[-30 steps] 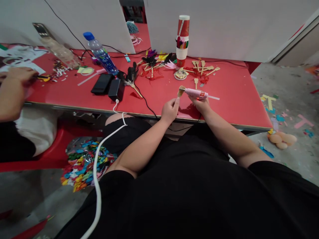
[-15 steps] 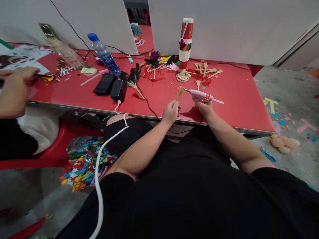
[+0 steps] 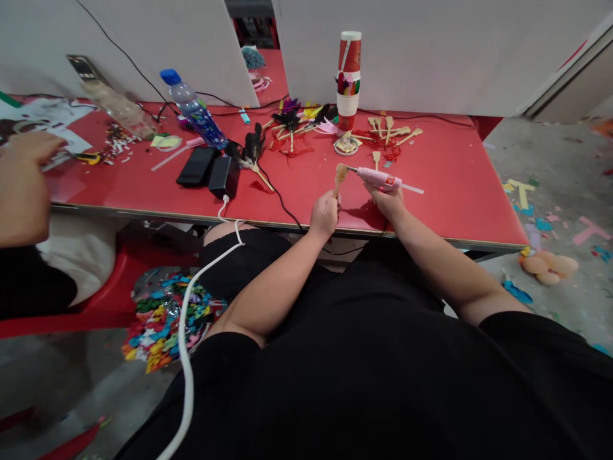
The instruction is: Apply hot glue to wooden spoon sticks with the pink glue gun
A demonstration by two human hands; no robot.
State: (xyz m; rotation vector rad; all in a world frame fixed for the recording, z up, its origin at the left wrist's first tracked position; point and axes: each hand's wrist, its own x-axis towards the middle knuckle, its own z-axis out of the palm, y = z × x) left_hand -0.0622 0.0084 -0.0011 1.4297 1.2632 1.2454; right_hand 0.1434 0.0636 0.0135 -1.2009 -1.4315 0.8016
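Vs 1 s ago: gun (image 3: 380, 179) nozzle (image 3: 353, 169) no longer overlaps head of stick (image 3: 340, 172); now just beside its R edge, can't tell if touching. Stick's more upright too, approx. mid-frame, above table's front edge. L hand (image 3: 324, 214), nr centre: thumb + fingers clamped on stick's lower end, head up. R hand (image 3: 387, 201), just R of centre: fingers closed round gun's grip, partly hidden. Other sticks (image 3: 390, 131) upper R of centre, nr cups (image 3: 350, 54). Co-worker's hand (image 3: 41, 147) far L.
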